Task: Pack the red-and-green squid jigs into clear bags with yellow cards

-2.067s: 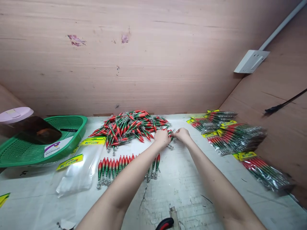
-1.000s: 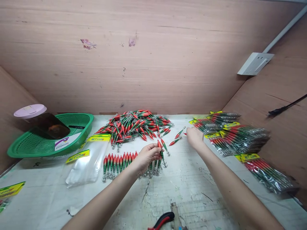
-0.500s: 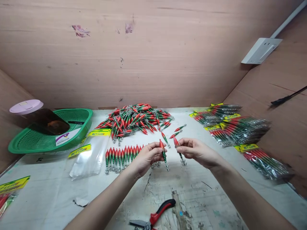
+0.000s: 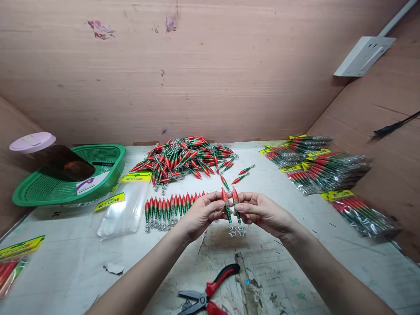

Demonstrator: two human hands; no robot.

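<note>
My left hand point(image 4: 200, 214) pinches a red and green fishing lure point(image 4: 226, 208) upright, hooks downward. My right hand point(image 4: 262, 212) pinches a second red and green lure point(image 4: 236, 206) right beside it; the two lures hang side by side above the white table point(image 4: 295, 258). Behind my hands lies a neat row of lures point(image 4: 170, 208), and farther back a big loose pile of the same lures point(image 4: 187, 159). A few single lures point(image 4: 243, 174) lie between the pile and my hands.
Empty clear bags with yellow headers point(image 4: 123, 205) lie left of the row. A green basket point(image 4: 70, 179) stands at far left. Filled packs point(image 4: 324, 175) are stacked at right. Red-handled pliers point(image 4: 210, 293) lie near the front edge. Wooden walls enclose the table.
Both hands left the pile, each with a lure. My right hand drew back and toward my left, so the two lures now hang side by side.
</note>
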